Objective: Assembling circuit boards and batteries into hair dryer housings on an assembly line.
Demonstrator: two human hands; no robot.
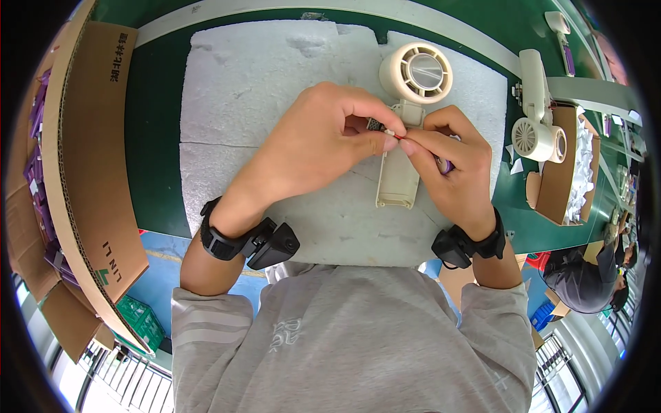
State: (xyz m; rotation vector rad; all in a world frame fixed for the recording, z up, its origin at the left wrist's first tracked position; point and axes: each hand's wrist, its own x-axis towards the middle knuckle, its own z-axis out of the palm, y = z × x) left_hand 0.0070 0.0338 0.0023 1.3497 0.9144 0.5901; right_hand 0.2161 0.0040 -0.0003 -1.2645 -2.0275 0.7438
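Observation:
A cream handheld fan (393,82) lies on the foam sheet, its round head away from me and its hollow handle shell (397,184) toward me. Over the handle, my left hand (323,131) pinches a small white wire connector (390,133) between thumb and forefinger. A short red wire (400,138) runs to the fingertips of my right hand (460,155), which are closed on it. Part of a purple piece (446,165) shows under the right hand's curled fingers; the rest is hidden. Beside the left fingertips sits a small dark part (374,124), too covered to identify.
White foam sheets (248,89) cover the green table (155,131). At left stands a tall cardboard box (103,158) with purple pieces. On the right lie another fan (533,89) and a box (556,186) of white scraps. A person (585,282) sits farther right.

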